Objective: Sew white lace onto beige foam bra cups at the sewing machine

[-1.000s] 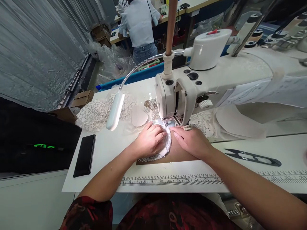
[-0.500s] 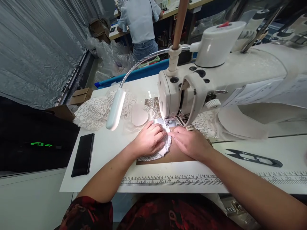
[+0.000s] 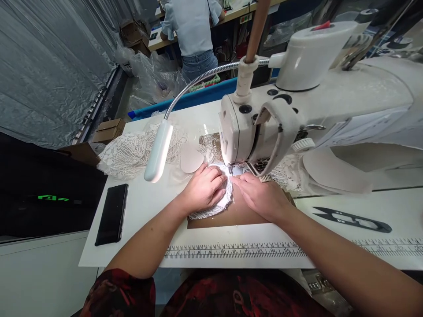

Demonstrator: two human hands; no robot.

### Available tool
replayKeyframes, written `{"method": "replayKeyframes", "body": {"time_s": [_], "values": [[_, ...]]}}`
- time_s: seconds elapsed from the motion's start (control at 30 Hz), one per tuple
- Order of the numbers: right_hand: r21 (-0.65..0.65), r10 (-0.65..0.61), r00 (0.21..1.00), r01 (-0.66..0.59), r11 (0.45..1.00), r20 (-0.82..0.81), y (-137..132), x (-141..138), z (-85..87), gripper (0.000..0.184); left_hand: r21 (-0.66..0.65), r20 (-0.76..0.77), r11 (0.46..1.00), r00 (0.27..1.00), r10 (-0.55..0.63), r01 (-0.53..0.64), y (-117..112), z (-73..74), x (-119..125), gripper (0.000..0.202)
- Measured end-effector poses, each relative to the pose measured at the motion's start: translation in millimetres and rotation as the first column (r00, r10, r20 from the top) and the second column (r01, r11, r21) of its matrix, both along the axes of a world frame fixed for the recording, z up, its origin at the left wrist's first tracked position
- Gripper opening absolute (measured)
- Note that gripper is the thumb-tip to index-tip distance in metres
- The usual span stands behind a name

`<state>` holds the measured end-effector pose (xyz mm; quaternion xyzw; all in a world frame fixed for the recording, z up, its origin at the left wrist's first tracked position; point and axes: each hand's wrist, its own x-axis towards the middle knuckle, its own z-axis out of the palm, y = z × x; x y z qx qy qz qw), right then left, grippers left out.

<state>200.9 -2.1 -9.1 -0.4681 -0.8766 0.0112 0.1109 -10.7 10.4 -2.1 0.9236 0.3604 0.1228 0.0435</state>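
My left hand lies with its fingers curled down on a white lace piece, pressing it flat in front of the presser foot of a white sewing machine. My right hand rests beside it on the right, fingertips pinching the edge of the lace at the needle. The lace sits on a brown panel set into the white table.
A gooseneck lamp hangs at left over a heap of white lace and a round pad. A black phone lies at left, black thread snips at right, a printed ruler along the front edge. A person stands at a far bench.
Both hands and the lace piece have slid a little up and left toward the presser foot. The camera view has tilted slightly.
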Motion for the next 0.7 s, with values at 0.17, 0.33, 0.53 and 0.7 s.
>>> {"method": "replayKeyframes", "body": {"time_s": [0.17,0.33,0.53,0.7], "values": [[0.02,0.047,0.998,-0.046,0.999,-0.032,-1,1,-0.2,0.036,0.062,-0.033,0.998,0.999,-0.006,0.008,-2,1.1,1,0.034],[0.01,0.069,0.996,-0.068,0.998,-0.061,-1,2,-2.8,0.033,0.139,0.01,0.984,0.994,-0.111,0.109,1,-4.7,2,0.029],[0.061,0.069,0.995,-0.065,0.996,-0.066,-1,2,-4.9,0.033,0.109,0.048,0.98,0.984,-0.173,0.167,5,-9.0,-3,0.03],[0.074,0.015,0.999,-0.012,0.997,-0.038,-1,-2,-5.0,0.033,0.09,-0.019,0.989,0.993,-0.114,0.115,3,-7.1,-2,0.033]]}}
